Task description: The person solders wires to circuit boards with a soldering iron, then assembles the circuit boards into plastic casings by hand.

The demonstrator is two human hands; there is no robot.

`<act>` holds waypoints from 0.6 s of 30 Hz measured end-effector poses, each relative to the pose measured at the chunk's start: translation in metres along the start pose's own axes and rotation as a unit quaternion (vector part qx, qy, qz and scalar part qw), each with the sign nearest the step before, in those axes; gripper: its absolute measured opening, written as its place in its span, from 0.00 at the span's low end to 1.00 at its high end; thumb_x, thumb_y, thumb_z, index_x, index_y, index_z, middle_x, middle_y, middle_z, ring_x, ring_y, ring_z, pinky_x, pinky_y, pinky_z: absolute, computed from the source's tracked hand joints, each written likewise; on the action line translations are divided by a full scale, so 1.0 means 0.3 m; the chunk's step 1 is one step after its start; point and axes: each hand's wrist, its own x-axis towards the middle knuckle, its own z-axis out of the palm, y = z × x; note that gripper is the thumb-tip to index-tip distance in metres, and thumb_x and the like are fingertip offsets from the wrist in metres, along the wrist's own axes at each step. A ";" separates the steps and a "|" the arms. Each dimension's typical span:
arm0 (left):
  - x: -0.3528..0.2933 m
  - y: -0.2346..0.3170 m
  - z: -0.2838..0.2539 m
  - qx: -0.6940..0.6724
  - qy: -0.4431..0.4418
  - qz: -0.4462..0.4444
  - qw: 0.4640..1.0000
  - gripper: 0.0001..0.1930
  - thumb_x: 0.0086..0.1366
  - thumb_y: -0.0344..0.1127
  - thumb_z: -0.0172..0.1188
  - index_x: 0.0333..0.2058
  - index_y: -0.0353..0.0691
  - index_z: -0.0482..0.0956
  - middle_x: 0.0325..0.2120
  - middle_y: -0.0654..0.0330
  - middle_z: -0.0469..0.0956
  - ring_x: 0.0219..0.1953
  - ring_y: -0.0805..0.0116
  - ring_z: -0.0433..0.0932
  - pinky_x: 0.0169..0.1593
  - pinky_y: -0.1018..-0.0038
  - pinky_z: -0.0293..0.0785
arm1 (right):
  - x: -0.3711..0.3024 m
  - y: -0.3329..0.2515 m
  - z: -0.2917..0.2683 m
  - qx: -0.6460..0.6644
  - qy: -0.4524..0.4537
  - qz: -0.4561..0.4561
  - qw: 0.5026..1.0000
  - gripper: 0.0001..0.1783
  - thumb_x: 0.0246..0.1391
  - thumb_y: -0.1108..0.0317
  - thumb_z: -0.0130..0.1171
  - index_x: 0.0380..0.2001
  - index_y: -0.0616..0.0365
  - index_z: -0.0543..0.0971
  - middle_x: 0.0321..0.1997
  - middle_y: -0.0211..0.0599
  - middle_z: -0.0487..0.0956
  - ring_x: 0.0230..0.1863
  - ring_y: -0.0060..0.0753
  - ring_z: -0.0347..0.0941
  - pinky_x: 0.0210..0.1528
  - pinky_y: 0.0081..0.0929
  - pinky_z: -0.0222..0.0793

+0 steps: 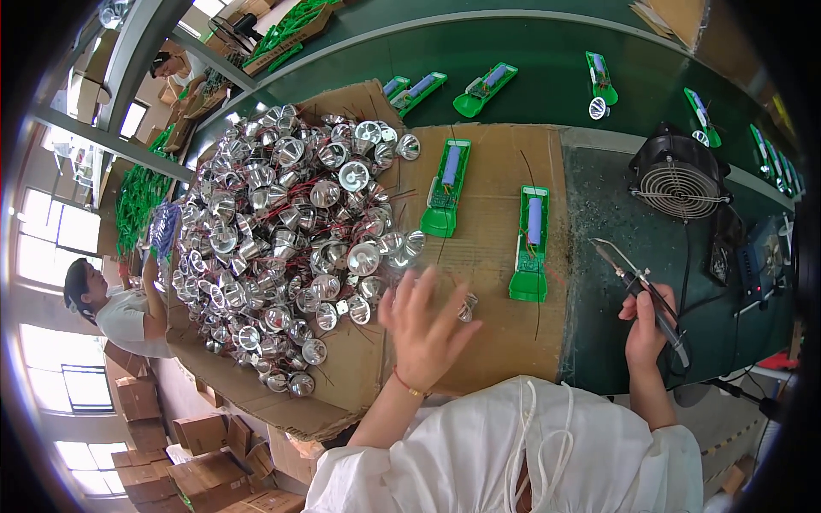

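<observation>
My left hand (421, 329) has its fingers spread over the cardboard sheet (492, 350), slightly blurred, beside a heap of silver reflector cups (295, 214) with red wires. A single reflector cup (467, 306) shows just past its fingers. At the right, my right hand (646, 329) is closed around a soldering iron (631, 280) with a dark handle, its tip pointing up and left. A slim tweezer-like tool (676, 344) lies along it in the same grip. Two green housings with a blue cell and wires lie on the cardboard: one nearer (532, 244), one farther left (446, 188).
A black fan (680, 184) with a round grille stands at the right, near a blue box-shaped unit (761, 265) with cables. More green housings (486, 90) lie along the dark green bench (530, 56). Another person (132, 316) works at the left, near stacked cartons (209, 479).
</observation>
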 end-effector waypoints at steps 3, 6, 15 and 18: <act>-0.047 -0.034 0.005 0.034 0.052 -0.027 0.998 0.17 0.43 0.49 0.66 0.31 0.48 0.77 0.37 0.61 0.68 0.43 0.59 0.66 0.47 0.62 0.55 | -0.022 -0.011 0.019 0.022 -0.022 -0.004 1.000 0.14 0.53 0.64 0.52 0.34 0.65 0.68 0.21 0.37 0.73 0.17 0.21 0.67 0.20 0.15 0.63; 0.011 -0.016 0.040 0.070 0.018 -0.052 0.996 0.16 0.42 0.52 0.65 0.22 0.47 0.75 0.27 0.63 0.68 0.34 0.62 0.66 0.41 0.64 0.56 | -0.052 -0.014 0.033 0.012 -0.045 0.004 0.999 0.14 0.53 0.64 0.52 0.34 0.66 0.67 0.21 0.37 0.73 0.17 0.21 0.67 0.20 0.15 0.64; 0.018 0.017 0.160 -0.165 -0.049 -0.046 0.984 0.04 0.48 0.33 0.62 0.25 0.43 0.79 0.26 0.63 0.76 0.33 0.64 0.71 0.40 0.67 0.63 | -0.090 -0.027 0.029 0.016 -0.058 0.017 0.998 0.14 0.52 0.64 0.52 0.33 0.66 0.67 0.20 0.38 0.71 0.16 0.21 0.65 0.19 0.15 0.63; 0.023 0.043 0.127 -0.264 -0.138 -0.163 0.941 0.09 0.48 0.34 0.63 0.29 0.41 0.77 0.19 0.61 0.77 0.24 0.62 0.72 0.35 0.67 0.66 | -0.102 -0.024 0.017 0.013 -0.085 0.023 0.996 0.16 0.51 0.62 0.53 0.33 0.65 0.66 0.20 0.37 0.71 0.17 0.22 0.65 0.20 0.15 0.63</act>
